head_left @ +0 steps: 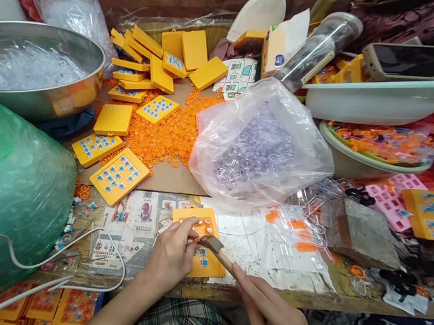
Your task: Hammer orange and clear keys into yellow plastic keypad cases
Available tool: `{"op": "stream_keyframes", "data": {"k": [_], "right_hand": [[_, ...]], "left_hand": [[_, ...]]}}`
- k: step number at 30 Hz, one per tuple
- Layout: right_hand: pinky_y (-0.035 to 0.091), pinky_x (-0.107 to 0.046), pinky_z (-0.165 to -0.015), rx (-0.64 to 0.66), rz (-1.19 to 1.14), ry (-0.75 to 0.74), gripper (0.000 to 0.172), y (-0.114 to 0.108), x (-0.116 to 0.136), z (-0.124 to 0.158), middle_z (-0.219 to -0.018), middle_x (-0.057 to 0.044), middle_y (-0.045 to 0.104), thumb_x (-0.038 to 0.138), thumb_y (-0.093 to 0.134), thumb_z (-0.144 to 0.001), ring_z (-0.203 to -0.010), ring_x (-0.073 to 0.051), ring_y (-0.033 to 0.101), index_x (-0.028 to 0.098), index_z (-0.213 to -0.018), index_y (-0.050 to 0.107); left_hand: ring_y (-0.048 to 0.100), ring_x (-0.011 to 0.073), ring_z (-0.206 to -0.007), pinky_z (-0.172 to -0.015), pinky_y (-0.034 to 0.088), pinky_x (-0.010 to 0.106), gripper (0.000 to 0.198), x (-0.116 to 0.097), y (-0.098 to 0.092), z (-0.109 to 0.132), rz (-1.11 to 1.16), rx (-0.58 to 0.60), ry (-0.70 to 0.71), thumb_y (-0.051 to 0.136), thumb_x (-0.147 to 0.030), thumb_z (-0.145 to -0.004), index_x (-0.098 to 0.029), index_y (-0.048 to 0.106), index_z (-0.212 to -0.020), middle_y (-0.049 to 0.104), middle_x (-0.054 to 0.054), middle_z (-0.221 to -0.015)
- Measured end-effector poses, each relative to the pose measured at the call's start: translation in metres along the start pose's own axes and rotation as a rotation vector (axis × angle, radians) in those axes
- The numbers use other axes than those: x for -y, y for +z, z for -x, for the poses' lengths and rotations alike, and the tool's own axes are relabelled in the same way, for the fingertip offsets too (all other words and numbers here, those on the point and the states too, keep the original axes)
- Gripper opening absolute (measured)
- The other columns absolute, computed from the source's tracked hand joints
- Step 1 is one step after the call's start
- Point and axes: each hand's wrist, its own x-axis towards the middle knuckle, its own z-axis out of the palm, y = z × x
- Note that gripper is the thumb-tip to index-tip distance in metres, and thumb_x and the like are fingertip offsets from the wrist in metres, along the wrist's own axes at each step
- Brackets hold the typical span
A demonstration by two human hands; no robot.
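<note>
A yellow plastic panel [213, 267] lies flat on the worn paper at the bench's front edge. Orange pieces sit in its upper part, and small blue-and-white parts show lower down. Over its left side, my left hand [175, 250] bends with thumb and fingers drawn together at the panel's face; whatever they pinch is too small or hidden to name. My right hand [269, 309] is closed around the wooden handle of a small hammer [225, 258]. The hammer's metal head is over the panel, right beside my left fingertips.
Behind lie orange rings [166, 132], yellow panels [119, 176] and an open bag of clear plastic pieces [256, 147]. A green bag [9, 191] and metal bowl [95, 55] stand left. White cable [118, 256] crosses the left front. Tubs [381, 101] and a stone block [368, 231] are right.
</note>
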Motion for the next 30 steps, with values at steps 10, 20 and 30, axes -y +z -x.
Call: {"op": "stream_keyframes", "data": {"k": [10,20,30], "right_hand": [[0.057,-0.029,-0.085,-0.247,-0.125,0.155,0.052,0.006,-0.008,-0.002,-0.115,-0.003,0.068,0.01,0.06,-0.084,-0.093,-0.017,0.069,0.028,-0.132,0.053],[0.056,-0.032,-0.09,-0.324,-0.117,0.291,0.044,0.007,-0.019,0.014,-0.114,-0.006,0.07,0.013,0.065,-0.081,-0.087,-0.02,0.072,0.022,-0.124,0.061],[0.059,-0.033,-0.085,-0.32,-0.102,0.225,0.043,0.011,-0.013,0.009,-0.114,-0.004,0.069,0.017,0.065,-0.081,-0.091,-0.022,0.071,0.024,-0.124,0.061]], "left_hand": [[0.062,0.0207,-0.099,-0.092,0.049,0.035,0.02,0.02,-0.037,-0.101,-0.315,-0.221,-0.001,0.05,-0.011,-0.084,-0.016,0.068,-0.092,0.069,0.009,-0.101],[0.062,0.0202,-0.085,-0.083,0.049,0.032,0.016,0.043,-0.033,-0.156,-0.367,-0.084,-0.064,0.056,-0.013,-0.077,-0.018,0.071,-0.08,0.07,0.005,-0.085],[0.063,0.0179,-0.081,-0.076,0.051,0.029,0.009,0.039,-0.032,-0.154,-0.294,-0.048,-0.098,0.062,-0.015,-0.077,-0.017,0.07,-0.081,0.07,0.004,-0.084]]}}
